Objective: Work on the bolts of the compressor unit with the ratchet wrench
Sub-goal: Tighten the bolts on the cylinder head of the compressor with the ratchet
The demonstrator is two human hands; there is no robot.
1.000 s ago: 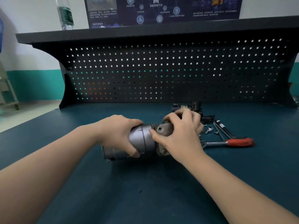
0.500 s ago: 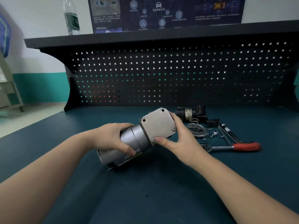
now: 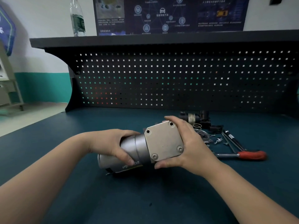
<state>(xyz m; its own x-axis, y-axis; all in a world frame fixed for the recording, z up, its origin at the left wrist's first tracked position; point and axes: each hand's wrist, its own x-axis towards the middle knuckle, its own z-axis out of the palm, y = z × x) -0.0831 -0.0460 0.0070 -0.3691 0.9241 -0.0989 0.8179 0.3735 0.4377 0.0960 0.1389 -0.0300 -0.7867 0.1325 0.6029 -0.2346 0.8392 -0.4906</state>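
On dark teal workbench (image 3: 80,199), below black pegboard (image 3: 178,78): compressor unit (image 3: 145,149).

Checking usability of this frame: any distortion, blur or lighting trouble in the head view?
Head view: wide-angle bending curves the shelf and stretches both forearms at the edges; the light is dim and even, with a soft sheen on the compressor end plate, whose four bolts stay readable; the ratchet wrench is slightly soft; the poster text is too blurred to read.

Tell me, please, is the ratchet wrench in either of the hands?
No, the ratchet wrench lies on the bench while both hands grip the compressor unit.
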